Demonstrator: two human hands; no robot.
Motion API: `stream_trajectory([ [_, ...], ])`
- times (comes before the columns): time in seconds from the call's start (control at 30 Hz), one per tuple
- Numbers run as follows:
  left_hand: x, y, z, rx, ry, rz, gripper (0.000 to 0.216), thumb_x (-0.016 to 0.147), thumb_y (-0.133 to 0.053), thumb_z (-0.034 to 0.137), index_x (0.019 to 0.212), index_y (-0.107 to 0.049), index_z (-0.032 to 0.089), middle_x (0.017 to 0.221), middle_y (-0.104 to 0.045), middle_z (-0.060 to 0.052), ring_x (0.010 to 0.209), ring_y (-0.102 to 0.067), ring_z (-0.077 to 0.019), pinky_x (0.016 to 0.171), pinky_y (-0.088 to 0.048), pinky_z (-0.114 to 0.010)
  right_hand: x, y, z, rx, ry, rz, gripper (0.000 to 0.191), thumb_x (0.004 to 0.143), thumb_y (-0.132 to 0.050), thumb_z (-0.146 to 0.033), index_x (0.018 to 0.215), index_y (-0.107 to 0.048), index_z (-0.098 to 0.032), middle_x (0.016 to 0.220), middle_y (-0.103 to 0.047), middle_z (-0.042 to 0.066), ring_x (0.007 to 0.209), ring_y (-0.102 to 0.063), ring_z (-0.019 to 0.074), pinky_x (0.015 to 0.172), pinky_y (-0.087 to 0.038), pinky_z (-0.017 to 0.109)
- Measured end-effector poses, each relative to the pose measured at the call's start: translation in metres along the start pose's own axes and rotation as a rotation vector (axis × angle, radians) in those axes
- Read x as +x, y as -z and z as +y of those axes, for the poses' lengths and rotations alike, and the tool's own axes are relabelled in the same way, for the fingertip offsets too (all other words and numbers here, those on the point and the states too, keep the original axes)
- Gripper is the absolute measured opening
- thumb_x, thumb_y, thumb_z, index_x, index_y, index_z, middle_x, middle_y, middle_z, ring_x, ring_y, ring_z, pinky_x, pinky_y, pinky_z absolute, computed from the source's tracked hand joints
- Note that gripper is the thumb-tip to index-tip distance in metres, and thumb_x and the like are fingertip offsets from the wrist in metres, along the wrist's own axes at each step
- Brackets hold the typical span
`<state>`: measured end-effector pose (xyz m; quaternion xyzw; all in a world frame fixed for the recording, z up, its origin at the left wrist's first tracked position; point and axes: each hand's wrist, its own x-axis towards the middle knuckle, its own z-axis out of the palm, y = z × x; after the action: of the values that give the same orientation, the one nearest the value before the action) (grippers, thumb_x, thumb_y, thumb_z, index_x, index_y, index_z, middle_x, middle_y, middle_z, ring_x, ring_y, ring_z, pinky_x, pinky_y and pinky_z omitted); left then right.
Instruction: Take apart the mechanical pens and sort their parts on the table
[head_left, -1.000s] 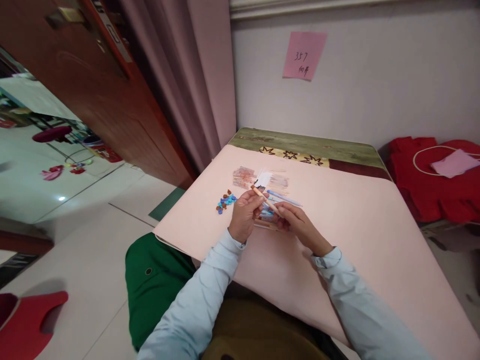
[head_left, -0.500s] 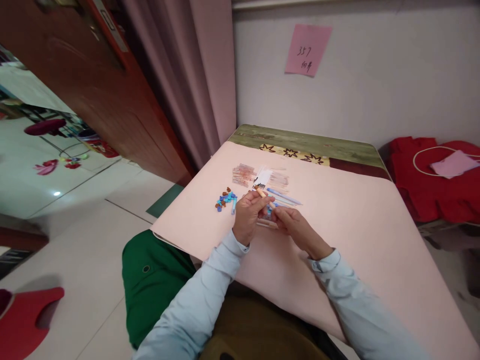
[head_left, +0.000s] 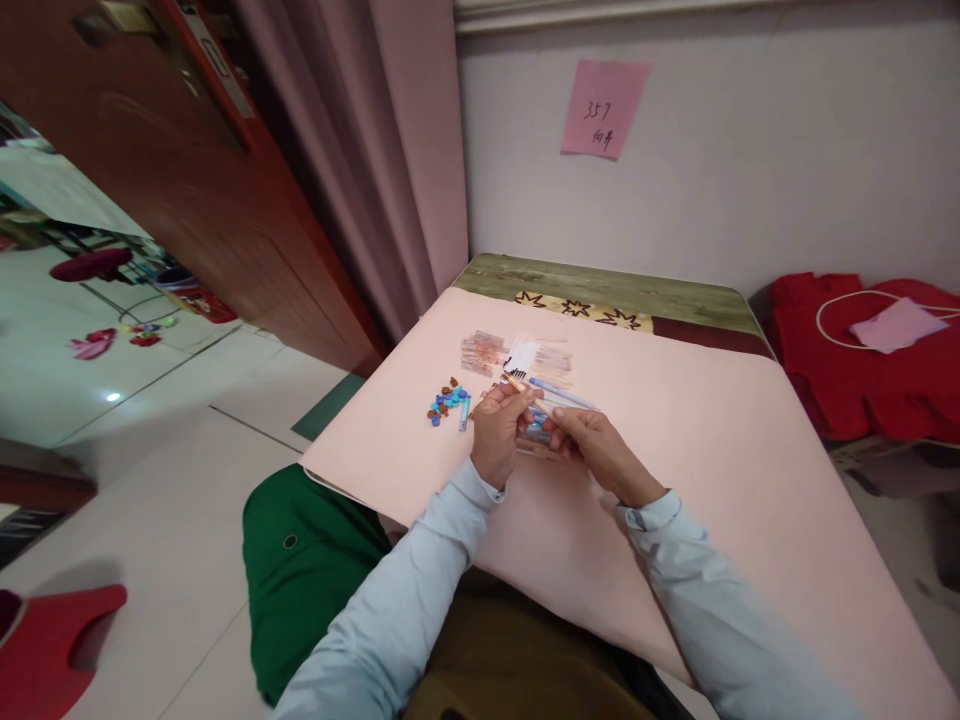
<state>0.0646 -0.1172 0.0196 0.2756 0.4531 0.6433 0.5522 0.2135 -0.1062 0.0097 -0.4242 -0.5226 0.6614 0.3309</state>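
Head view: the left hand (head_left: pixel 496 432) and the right hand (head_left: pixel 600 447), fingers closed, both grip a slim tan pen (head_left: pixel 517 383) slantwise above the counter (head_left: pixel 735 470); a blue pen (head_left: pixel 564 393) lies just beyond them, and small blue and brown pieces (head_left: pixel 448 398) lie loosely heaped to the left hand's left

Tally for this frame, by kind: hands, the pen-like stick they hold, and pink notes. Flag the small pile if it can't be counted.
Left hand and right hand: 2
Pen-like stick: 1
Pink notes: 2
Total: 5
Small blue and brown pieces: too small to count surely, left out
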Motion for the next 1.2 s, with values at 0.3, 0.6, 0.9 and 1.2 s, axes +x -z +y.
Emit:
stream_trajectory([
  [0.3, 0.005, -0.005, 0.000, -0.004, -0.007, 0.015, 0.035, 0.065, -0.083, 0.037, 0.084, -0.068, 0.012, 0.059, -0.059, 0.002, 0.046, -0.041, -0.0034, 0.045, -0.027, -0.020, -0.001, -0.001, 0.000, -0.045, 0.102, 0.054, 0.049, 0.084, -0.058, -0.068, 0.078, -0.059, -0.020, 0.049, -0.042, -0.007, 0.044, -0.032, 0.0092, 0.044, -0.023, 0.025],
  [0.6, 0.007, -0.004, 0.000, -0.017, -0.023, 0.020, 0.033, 0.067, -0.082, 0.036, 0.084, -0.068, 0.011, 0.060, -0.061, 0.001, 0.046, -0.042, -0.0031, 0.045, -0.028, -0.019, 0.000, -0.003, -0.002, 0.013, 0.149, 0.127, 0.045, 0.067, -0.080, -0.057, 0.080, -0.057, -0.020, 0.055, -0.051, -0.006, 0.048, -0.038, 0.0087, 0.047, -0.026, 0.023],
  [0.9, 0.007, 0.000, -0.002, -0.021, -0.020, 0.018, 0.035, 0.067, -0.082, 0.039, 0.085, -0.069, 0.012, 0.056, -0.055, 0.004, 0.045, -0.039, -0.0027, 0.043, -0.025, -0.019, 0.002, -0.002, 0.002, -0.016, 0.073, 0.096, 0.044, 0.078, -0.067, -0.062, 0.075, -0.060, -0.019, 0.055, -0.053, -0.003, 0.045, -0.037, 0.0091, 0.044, -0.026, 0.025],
  [1.2, 0.015, 0.010, 0.001, 0.063, -0.083, 0.094, 0.032, 0.067, -0.081, 0.038, 0.080, -0.063, 0.015, 0.055, -0.054, 0.005, 0.044, -0.040, -0.0041, 0.042, -0.027, -0.018, 0.004, 0.005, 0.009, -0.204, 0.209, 0.241, 0.034, 0.079, -0.069, -0.053, 0.082, -0.057, -0.022, 0.055, -0.049, -0.006, 0.049, -0.039, 0.0108, 0.049, -0.030, 0.024],
])
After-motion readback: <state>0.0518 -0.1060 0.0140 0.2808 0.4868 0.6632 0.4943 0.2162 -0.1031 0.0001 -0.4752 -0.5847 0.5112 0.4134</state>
